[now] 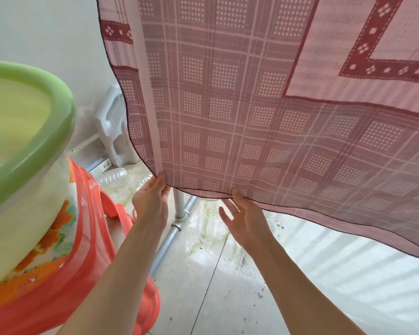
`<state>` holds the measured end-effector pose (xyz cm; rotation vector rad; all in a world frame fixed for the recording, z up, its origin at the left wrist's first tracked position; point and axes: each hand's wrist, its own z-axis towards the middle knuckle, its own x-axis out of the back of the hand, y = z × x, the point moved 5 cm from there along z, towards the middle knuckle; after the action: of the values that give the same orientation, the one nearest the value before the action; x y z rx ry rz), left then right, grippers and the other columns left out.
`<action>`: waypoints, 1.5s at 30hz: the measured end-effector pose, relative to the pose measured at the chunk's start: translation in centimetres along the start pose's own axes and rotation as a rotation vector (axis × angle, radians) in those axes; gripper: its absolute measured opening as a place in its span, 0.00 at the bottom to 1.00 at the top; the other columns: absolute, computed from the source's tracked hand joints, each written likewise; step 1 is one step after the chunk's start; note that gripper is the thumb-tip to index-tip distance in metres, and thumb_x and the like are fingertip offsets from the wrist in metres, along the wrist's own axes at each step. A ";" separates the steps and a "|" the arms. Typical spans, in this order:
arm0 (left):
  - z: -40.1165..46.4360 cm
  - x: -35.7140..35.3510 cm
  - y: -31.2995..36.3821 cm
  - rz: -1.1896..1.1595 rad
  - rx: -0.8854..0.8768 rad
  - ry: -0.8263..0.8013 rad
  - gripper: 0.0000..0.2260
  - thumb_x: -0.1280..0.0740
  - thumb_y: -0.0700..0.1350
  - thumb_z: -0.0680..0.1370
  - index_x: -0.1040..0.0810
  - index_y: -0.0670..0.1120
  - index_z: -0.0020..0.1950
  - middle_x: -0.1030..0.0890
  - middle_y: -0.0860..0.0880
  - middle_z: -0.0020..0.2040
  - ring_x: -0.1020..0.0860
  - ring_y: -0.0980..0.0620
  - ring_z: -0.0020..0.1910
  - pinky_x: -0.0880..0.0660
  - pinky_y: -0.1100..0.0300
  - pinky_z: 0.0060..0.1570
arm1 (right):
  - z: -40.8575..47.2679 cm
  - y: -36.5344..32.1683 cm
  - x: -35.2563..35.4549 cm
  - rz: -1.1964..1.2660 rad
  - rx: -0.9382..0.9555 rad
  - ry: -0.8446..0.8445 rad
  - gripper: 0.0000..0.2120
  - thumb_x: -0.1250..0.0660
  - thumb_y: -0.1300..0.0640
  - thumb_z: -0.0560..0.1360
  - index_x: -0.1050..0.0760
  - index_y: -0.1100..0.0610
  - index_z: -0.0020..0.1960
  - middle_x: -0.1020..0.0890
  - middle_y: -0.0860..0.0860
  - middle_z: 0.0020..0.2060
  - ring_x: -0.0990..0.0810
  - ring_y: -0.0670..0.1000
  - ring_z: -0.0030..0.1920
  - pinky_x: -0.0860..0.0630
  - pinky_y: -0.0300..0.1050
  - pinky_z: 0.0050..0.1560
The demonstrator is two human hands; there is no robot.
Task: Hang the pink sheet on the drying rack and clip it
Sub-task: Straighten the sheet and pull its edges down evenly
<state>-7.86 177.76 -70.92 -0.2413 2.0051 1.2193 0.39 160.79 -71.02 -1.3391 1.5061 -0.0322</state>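
Pink sheet (240,105) hangs over drying rack (179,206), filling upper right of scene. Lower hem runs left-right, directly above both hands. Left hand (151,199) pinches hem at near-left corner. Right hand (244,217) spread, fingertips touching hem. No clip visible. No legible writing.

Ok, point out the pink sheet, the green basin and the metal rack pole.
pink sheet (228,117), head view, middle of the checked cloth.
green basin (58,131), head view, its rim.
metal rack pole (168,240), head view, slanted tube below the joint.
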 end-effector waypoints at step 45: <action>-2.2 -4.2 -5.3 0.147 0.132 -0.081 0.07 0.39 0.33 0.76 0.26 0.42 0.50 0.16 0.51 0.39 0.20 0.54 0.46 0.24 0.54 0.50 | -5.8 -13.4 14.5 0.176 0.394 0.123 0.07 0.38 0.63 0.76 0.24 0.54 0.49 0.16 0.48 0.43 0.20 0.50 0.52 0.27 0.52 0.58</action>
<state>-3.37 172.28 -71.09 0.0209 2.0516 1.1609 8.60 141.95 -69.79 -0.9008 1.6157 -0.2889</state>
